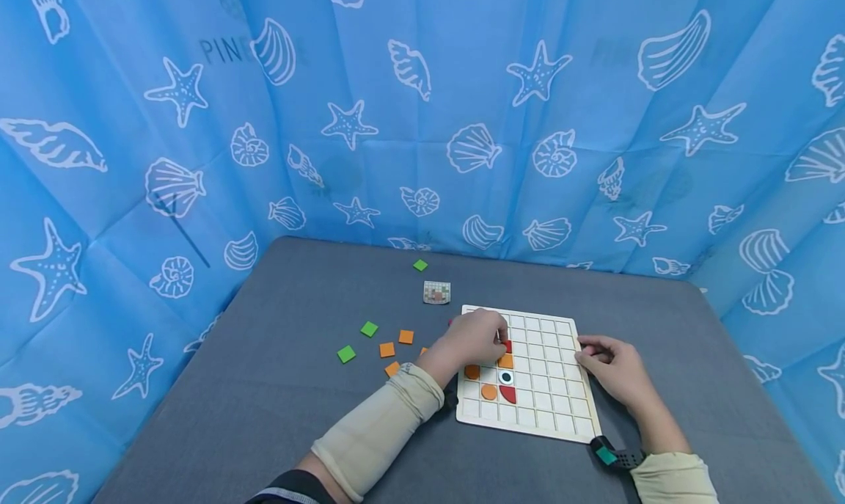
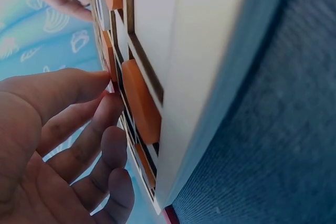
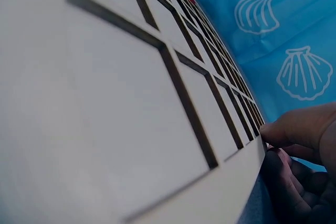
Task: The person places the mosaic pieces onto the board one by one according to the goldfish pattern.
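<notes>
A white grid board (image 1: 551,372) with raised wooden lines lies on the table. My left hand (image 1: 480,335) reaches over its left part, and thumb and forefinger pinch a small red tile (image 1: 507,346) at a cell. In the left wrist view the fingertips (image 2: 110,85) mostly cover that tile. Just below it sits an orange square tile (image 1: 505,361), then a white piece with a black dot (image 1: 505,377) and a red quarter-round tile (image 1: 507,395). Orange rounded pieces (image 1: 488,392) lie in cells to the left. My right hand (image 1: 614,364) grips the board's right edge between thumb and fingers.
Loose orange square tiles (image 1: 386,350) and green square tiles (image 1: 346,353) lie left of the board. A small printed pattern card (image 1: 437,293) lies behind it, with another green tile (image 1: 420,265) farther back. A blue shell-print curtain (image 1: 396,122) borders the grey table (image 1: 264,416).
</notes>
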Demonstrator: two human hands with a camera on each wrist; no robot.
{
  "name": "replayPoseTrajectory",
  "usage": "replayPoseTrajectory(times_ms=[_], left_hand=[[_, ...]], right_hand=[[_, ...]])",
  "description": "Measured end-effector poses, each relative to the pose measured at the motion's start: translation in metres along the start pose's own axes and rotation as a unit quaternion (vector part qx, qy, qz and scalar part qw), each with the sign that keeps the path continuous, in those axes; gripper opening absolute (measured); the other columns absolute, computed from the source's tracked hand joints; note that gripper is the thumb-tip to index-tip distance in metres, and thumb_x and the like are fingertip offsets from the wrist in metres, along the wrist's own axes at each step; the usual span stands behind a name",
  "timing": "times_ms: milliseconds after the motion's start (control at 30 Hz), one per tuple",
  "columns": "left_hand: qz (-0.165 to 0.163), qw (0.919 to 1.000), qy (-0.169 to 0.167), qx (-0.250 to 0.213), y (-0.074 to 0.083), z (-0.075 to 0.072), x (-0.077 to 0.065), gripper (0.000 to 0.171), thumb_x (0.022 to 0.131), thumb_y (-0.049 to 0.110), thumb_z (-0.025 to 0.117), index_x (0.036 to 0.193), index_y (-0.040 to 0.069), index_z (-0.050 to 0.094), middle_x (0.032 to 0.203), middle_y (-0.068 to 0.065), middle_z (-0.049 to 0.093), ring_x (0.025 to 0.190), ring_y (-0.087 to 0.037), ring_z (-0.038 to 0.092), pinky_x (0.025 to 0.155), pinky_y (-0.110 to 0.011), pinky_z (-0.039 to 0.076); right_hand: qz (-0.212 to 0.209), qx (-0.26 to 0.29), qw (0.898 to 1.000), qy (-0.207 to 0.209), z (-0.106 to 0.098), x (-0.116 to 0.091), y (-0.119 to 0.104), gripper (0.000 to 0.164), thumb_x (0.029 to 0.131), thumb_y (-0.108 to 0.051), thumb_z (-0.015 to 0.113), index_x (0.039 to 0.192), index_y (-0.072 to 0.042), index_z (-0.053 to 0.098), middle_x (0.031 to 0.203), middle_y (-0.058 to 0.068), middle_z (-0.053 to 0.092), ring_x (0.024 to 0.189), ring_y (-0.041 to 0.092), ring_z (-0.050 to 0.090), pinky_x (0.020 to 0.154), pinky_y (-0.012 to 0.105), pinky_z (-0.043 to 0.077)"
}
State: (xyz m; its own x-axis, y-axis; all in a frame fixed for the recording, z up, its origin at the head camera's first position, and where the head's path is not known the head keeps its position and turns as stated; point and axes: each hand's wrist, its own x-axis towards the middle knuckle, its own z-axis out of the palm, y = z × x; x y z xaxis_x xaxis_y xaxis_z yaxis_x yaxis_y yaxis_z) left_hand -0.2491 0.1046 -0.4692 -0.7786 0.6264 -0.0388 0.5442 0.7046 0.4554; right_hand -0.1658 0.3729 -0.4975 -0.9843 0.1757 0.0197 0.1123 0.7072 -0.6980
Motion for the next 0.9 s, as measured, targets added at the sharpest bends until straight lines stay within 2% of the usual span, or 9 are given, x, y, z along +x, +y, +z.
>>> replayPoseTrajectory(times_ms=[133, 400, 533, 733, 900], left_hand=[[-0.005, 1.0, 0.0, 0.003, 0.001, 0.001, 0.001, 0.005, 0.097, 0.018, 0.072, 0.094, 0.019, 0.076, 0.081, 0.009, 0.063, 0.068, -0.01, 0.055, 0.06, -0.026, 0.043], [-0.001, 1.0, -0.002, 0.005, 0.003, 0.0, 0.0, 0.006, 0.096, 0.021, 0.073, 0.09, 0.019, 0.074, 0.07, 0.008, 0.058, 0.064, -0.009, 0.053, 0.057, -0.025, 0.04], [0.003, 1.0, -0.005, -0.005, 0.001, -0.003, -0.003, 0.007, 0.097, 0.024, 0.074, 0.092, 0.019, 0.074, 0.071, 0.008, 0.058, 0.065, -0.009, 0.054, 0.058, -0.025, 0.041], [0.021, 0.9988, 0.011, -0.042, -0.015, -0.013, -0.011, 0.012, 0.099, 0.027, 0.073, 0.105, 0.017, 0.078, 0.082, 0.009, 0.064, 0.069, -0.006, 0.056, 0.063, -0.023, 0.045], [0.024, 0.9931, 0.029, -0.111, -0.036, -0.027, -0.021, 0.014, 0.101, 0.025, 0.073, 0.107, 0.014, 0.079, 0.089, 0.005, 0.067, 0.073, -0.008, 0.059, 0.066, -0.024, 0.049]], right_hand=[[0.002, 0.001, 1.0, -0.001, 0.0, 0.0, 0.0, 0.04, 0.101, -0.014, 0.07, 0.134, 0.008, 0.066, 0.105, 0.015, 0.067, 0.08, 0.012, 0.055, 0.063, 0.023, 0.045], [0.002, 0.001, 1.0, -0.001, 0.0, 0.001, 0.0, 0.04, 0.101, -0.014, 0.07, 0.135, 0.007, 0.066, 0.106, 0.016, 0.067, 0.082, 0.013, 0.056, 0.064, 0.023, 0.046], [0.003, -0.001, 1.0, -0.001, 0.0, 0.001, 0.001, 0.04, 0.101, -0.013, 0.07, 0.135, 0.007, 0.066, 0.106, 0.015, 0.068, 0.082, 0.013, 0.056, 0.064, 0.022, 0.046], [0.001, 0.0, 1.0, -0.004, 0.0, 0.001, 0.002, 0.04, 0.101, -0.014, 0.07, 0.135, 0.007, 0.066, 0.106, 0.015, 0.068, 0.082, 0.012, 0.056, 0.064, 0.022, 0.046], [-0.004, 0.0, 1.0, 0.003, 0.001, 0.001, 0.003, 0.039, 0.1, -0.013, 0.07, 0.133, 0.007, 0.067, 0.104, 0.014, 0.067, 0.081, 0.012, 0.056, 0.064, 0.022, 0.046]])
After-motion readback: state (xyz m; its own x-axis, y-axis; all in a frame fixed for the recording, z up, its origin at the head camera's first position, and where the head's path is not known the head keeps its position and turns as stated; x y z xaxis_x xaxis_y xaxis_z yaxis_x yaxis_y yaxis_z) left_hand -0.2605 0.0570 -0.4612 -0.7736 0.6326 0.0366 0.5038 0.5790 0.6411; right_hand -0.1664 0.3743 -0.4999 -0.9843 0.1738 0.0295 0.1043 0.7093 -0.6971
